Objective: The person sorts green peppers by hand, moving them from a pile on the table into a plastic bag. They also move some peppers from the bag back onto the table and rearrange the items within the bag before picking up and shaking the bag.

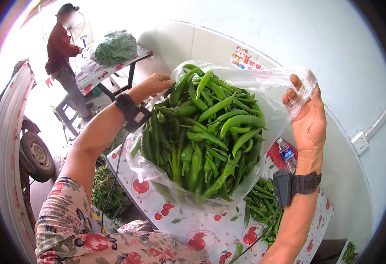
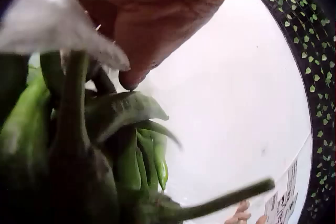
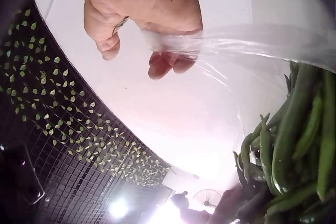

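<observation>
A large clear plastic bag point(image 1: 267, 83) full of long green chili peppers point(image 1: 219, 136) stands open at the top on the table in front of me. At its far left rim, my left hand point(image 1: 155, 84) grips the plastic; in the left wrist view the thumb points down close over the peppers point(image 2: 126, 111). My right hand point(image 1: 309, 121) holds the opposite edge, raised and pulled out to the right, palm turned up. Stretched plastic point(image 3: 231, 43) runs from its curled fingers to the bag in the right wrist view.
Loose green peppers point(image 1: 263, 202) lie right of the bag on the cherry-patterned tablecloth point(image 1: 193, 229), near a plastic bottle point(image 1: 287, 154) and a red cloth point(image 1: 275, 155). A wall point(image 1: 325, 35) borders the right. Behind, a person point(image 1: 61, 48) stands at another table with a filled bag point(image 1: 115, 47).
</observation>
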`<move>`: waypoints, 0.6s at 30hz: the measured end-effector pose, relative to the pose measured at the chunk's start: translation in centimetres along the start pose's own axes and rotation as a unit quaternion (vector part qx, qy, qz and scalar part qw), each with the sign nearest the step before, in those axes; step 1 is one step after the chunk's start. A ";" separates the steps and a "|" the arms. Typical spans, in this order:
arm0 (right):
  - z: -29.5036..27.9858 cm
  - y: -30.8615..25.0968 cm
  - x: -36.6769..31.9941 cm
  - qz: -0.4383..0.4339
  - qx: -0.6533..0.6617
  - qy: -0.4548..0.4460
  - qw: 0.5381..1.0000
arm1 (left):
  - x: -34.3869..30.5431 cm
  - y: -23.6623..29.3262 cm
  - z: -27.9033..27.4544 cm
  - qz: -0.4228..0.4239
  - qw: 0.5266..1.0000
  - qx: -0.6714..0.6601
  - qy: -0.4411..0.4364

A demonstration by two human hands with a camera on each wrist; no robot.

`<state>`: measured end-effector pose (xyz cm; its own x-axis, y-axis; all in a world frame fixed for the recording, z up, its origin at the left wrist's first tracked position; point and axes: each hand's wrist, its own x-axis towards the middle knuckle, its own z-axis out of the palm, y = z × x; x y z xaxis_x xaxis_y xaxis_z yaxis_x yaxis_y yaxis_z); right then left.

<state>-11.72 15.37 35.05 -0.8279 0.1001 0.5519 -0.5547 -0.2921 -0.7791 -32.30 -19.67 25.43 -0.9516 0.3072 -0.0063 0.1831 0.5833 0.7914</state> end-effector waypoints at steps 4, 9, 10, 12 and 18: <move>-0.3 0.0 0.1 0.000 -0.009 -0.005 1.000 | 3.7 -1.5 1.3 0.240 0.964 0.018 0.115; -2.3 -0.7 0.8 -0.004 0.048 0.028 0.998 | 2.2 2.1 -3.5 0.229 0.944 -0.004 0.237; -2.8 -0.6 0.9 -0.002 0.053 0.027 0.998 | 1.6 2.5 -4.2 0.185 0.951 -0.084 0.233; -2.7 -0.3 0.8 -0.003 0.051 0.018 0.999 | 2.3 1.5 -3.5 0.150 0.944 -0.136 0.260; -1.6 -1.3 0.7 -0.011 -0.009 0.025 1.000 | -0.6 6.1 -1.9 0.403 0.840 0.037 0.362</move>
<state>-11.75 17.39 35.98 -0.8185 0.1531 0.5538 -0.5736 -0.2715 -0.7728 -31.12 -17.69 31.36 -0.4078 0.1016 0.9074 0.8286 0.4585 0.3211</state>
